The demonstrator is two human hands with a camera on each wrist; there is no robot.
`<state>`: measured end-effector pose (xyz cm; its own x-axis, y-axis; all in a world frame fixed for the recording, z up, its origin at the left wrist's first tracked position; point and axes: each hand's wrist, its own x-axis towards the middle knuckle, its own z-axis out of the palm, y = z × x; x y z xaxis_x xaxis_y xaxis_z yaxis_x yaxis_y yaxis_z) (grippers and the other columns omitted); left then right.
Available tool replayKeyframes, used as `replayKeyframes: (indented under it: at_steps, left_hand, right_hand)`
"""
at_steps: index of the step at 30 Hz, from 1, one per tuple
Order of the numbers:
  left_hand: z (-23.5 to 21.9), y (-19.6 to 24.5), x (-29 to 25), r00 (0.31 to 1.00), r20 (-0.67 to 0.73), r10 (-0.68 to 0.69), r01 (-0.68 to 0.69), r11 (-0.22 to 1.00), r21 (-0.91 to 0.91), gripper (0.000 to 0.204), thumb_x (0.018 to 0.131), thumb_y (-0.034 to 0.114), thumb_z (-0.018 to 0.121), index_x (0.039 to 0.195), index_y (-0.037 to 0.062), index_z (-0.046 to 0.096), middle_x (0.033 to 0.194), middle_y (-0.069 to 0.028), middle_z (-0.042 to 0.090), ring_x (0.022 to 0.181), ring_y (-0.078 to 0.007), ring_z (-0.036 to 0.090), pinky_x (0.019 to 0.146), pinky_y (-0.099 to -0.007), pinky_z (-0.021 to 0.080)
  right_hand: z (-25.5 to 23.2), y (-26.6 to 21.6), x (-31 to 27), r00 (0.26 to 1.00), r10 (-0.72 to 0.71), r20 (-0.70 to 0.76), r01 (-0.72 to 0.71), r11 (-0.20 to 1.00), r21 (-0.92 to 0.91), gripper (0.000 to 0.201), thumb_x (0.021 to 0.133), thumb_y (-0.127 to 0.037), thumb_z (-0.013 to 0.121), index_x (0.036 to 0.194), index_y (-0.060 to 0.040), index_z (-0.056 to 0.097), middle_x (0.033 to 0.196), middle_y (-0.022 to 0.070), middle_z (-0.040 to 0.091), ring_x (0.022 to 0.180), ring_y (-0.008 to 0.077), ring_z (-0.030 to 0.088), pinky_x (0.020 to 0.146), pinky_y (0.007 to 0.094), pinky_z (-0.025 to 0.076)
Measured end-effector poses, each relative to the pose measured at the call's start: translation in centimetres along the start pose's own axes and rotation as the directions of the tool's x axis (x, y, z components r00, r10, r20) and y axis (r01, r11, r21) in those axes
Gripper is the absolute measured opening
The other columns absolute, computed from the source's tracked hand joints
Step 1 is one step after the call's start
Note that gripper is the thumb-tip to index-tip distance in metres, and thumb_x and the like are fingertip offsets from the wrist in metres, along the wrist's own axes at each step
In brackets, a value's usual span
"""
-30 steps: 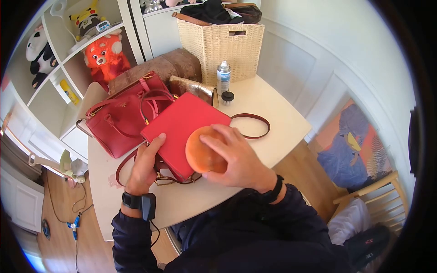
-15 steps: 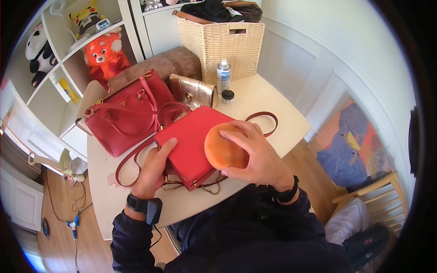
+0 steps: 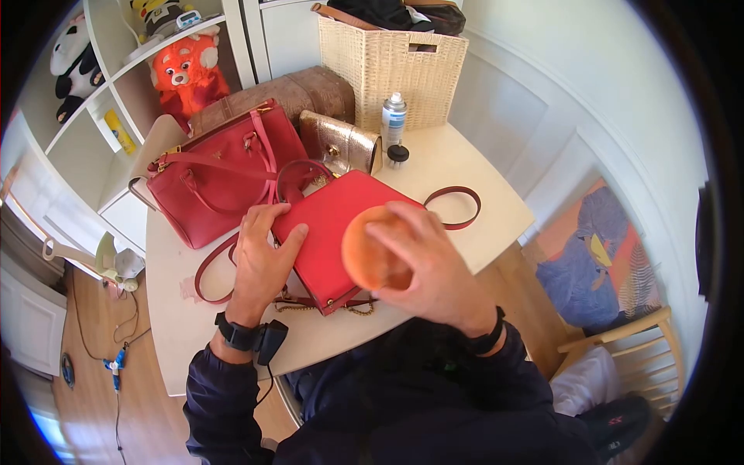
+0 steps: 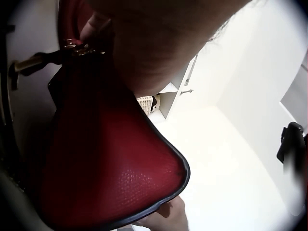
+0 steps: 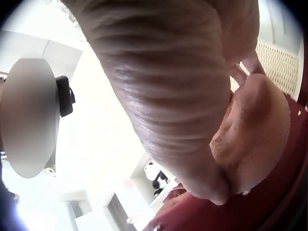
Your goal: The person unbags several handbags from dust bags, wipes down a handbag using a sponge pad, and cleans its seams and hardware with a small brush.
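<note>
A red handbag lies tilted over the table's near half, its smooth flat face turned up. My left hand holds its left edge, thumb on the red face and fingertips at the border. In the left wrist view the bag's dark-trimmed side fills the lower part, with one finger beside metal hardware at the top. My right hand grips a round orange sponge pad between thumb and fingers, over the bag's right part. The right wrist view shows the pad close above the red leather.
Behind are a larger red handbag, a gold clutch, a brown bag, a spray can and a black cap. A wicker basket stands farther back. A thin strap loops to the right on the table.
The smaller red bag has moved right from its place a second ago. My left hand's fingers have come up to its edge. The pad moved right, then slightly left. The head view has shifted slightly.
</note>
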<state>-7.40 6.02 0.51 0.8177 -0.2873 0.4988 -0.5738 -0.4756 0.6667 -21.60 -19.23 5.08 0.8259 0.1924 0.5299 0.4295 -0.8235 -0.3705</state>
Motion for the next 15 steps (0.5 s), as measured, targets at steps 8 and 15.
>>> replayKeyframes:
  at_steps: [8,15]
  left_hand:
    - [0.0,-0.8,0.5,0.989,0.031,0.142,-0.141,0.990,-0.030,0.024,0.095,0.015,0.080,0.115,0.0011,0.079,0.128,-0.0164,0.074,0.122,-0.0365,0.066,0.107,-0.0445,0.053]
    - [0.4,-1.6,0.7,0.993,0.082,0.084,-0.079,0.995,-0.068,0.023,0.097,0.013,0.077,0.116,0.0003,0.080,0.127,-0.0161,0.075,0.125,-0.0323,0.067,0.112,-0.0418,0.050]
  right_hand:
    - [1.0,-0.1,0.3,0.998,-0.061,0.004,0.061,0.998,0.001,0.075,0.071,-0.016,0.094,0.142,-0.0102,0.069,0.156,0.0208,0.052,0.137,0.0442,0.056,0.115,0.0513,0.050]
    - [-1.3,5.0,-1.0,0.969,0.223,-0.105,-0.233,0.968,-0.096,0.076,0.072,-0.016,0.095,0.144,-0.0114,0.068,0.156,0.0190,0.053,0.138,0.0446,0.054,0.116,0.0507,0.050]
